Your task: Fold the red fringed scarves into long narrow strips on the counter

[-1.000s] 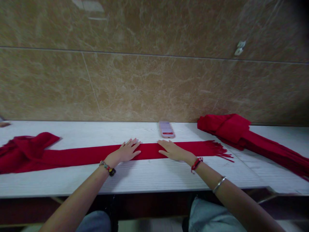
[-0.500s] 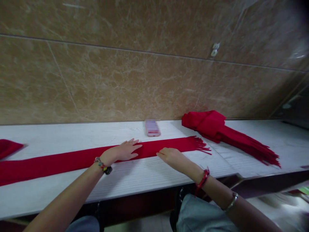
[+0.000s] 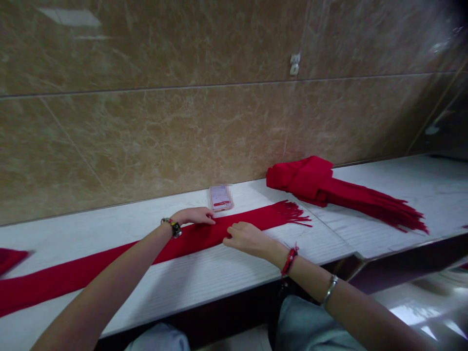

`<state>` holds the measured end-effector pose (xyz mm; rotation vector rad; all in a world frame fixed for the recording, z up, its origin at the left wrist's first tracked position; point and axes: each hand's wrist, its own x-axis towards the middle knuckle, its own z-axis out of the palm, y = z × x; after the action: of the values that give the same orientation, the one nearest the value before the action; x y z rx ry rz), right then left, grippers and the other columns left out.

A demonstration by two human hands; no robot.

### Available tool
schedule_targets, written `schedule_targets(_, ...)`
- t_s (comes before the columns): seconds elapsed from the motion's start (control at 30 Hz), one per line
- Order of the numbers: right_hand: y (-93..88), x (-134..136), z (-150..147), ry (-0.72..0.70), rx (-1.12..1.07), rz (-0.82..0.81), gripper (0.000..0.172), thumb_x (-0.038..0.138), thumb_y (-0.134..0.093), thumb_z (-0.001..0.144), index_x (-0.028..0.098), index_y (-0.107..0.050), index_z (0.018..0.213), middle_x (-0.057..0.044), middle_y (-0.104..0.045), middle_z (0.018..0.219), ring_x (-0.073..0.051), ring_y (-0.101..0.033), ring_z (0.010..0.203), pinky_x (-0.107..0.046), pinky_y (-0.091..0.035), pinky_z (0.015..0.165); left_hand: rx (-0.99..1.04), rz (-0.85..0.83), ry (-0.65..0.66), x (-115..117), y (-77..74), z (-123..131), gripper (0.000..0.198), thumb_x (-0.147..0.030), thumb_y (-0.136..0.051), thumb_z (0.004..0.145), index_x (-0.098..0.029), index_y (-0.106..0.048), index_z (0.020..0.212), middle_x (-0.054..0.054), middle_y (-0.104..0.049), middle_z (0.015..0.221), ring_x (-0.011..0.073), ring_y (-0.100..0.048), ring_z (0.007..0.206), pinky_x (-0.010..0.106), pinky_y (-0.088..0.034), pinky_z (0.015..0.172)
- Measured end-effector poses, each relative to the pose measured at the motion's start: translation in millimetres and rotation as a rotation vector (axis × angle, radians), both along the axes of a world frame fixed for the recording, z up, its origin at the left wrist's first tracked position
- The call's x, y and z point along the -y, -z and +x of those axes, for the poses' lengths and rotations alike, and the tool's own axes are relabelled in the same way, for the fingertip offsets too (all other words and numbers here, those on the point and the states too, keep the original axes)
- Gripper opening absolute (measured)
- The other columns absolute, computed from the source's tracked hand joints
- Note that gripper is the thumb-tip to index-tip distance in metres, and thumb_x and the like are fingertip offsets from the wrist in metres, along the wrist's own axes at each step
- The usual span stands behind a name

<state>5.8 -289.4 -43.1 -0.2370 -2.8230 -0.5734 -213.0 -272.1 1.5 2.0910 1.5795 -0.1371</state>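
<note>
A long red scarf (image 3: 263, 218) with a fringed end lies stretched along the white table (image 3: 219, 278). My left hand (image 3: 193, 215) rests at the scarf's far edge, fingers drawn together and pinching the cloth. At the near edge, a little to the right, my right hand (image 3: 245, 236) has its fingers curled onto the cloth. The two hands sit across the scarf's width from each other, left of the fringe.
A phone (image 3: 220, 197) lies flat just behind the scarf near the marble wall. A second red scarf (image 3: 310, 179) is bundled at the back right, its fringed tail trailing right. More red cloth (image 3: 8, 257) shows at the far left edge.
Both hands went from lying flat and spread on the scarf to closed on its edges, the left at the far edge, the right at the near one. The view has swung right.
</note>
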Motion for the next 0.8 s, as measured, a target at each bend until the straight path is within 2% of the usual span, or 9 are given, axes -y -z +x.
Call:
schedule_targets(0.17,2.3,-1.2,-1.6,0.014,-0.050,0.025,0.014,0.012,-0.042,0.086,0.015,-0.055,0.081,-0.006,-0.056,0.079,-0.019,-0.050,0.078,-0.032,-0.036,0.067,0.091,-0.041,-0.040,-1.7,0.5,-8.7,0.029,-0.040,-0.049,0.070,-0.015,-0.060,0.081,-0.001,-0.058,0.073,0.0126,-0.047,0.066,0.022,-0.035,0.059)
schedule_targets(0.37,0.1,8.9,-17.1,0.073,-0.114,0.007,0.014,0.013,-0.039,0.087,0.015,-0.052,0.090,-0.006,-0.057,0.078,-0.020,-0.050,0.076,-0.033,-0.036,0.065,0.156,-0.087,-0.123,0.5,2.9,-14.5,0.032,-0.044,-0.051,0.068,-0.014,-0.059,0.076,-0.001,-0.055,0.066,0.0119,-0.043,0.061,0.023,-0.032,0.055)
schedule_targets(0.57,1.5,11.4,-22.3,0.103,-0.105,-0.020,0.014,0.009,-0.040,0.085,0.013,-0.054,0.089,-0.008,-0.058,0.080,-0.020,-0.053,0.076,-0.031,-0.040,0.064,0.314,-0.105,-0.224,5.9,0.0,-10.9,0.036,-0.040,-0.052,0.068,-0.015,-0.059,0.093,0.000,-0.060,0.080,0.0118,-0.047,0.067,0.021,-0.034,0.057)
schedule_targets(0.7,-3.5,10.8,-13.2,0.205,-0.191,-0.114,0.016,0.010,-0.040,0.085,0.014,-0.053,0.094,-0.008,-0.058,0.085,-0.018,-0.054,0.076,-0.027,-0.042,0.062,0.510,-0.063,-0.324,5.3,-8.2,-5.6,0.039,-0.039,-0.061,0.064,-0.014,-0.059,0.093,0.001,-0.061,0.080,0.0116,-0.050,0.068,0.020,-0.034,0.055)
schedule_targets(0.8,-11.1,9.1,-4.5,0.286,-0.350,-0.240,0.025,0.008,-0.036,0.085,0.016,-0.052,0.103,-0.007,-0.056,0.092,-0.015,-0.055,0.074,-0.024,-0.043,0.060,0.659,-0.061,-0.357,0.0,-23.8,6.7,0.043,-0.034,-0.067,0.059,-0.016,-0.058,0.097,0.001,-0.063,0.084,0.0120,-0.054,0.070,0.021,-0.038,0.059)
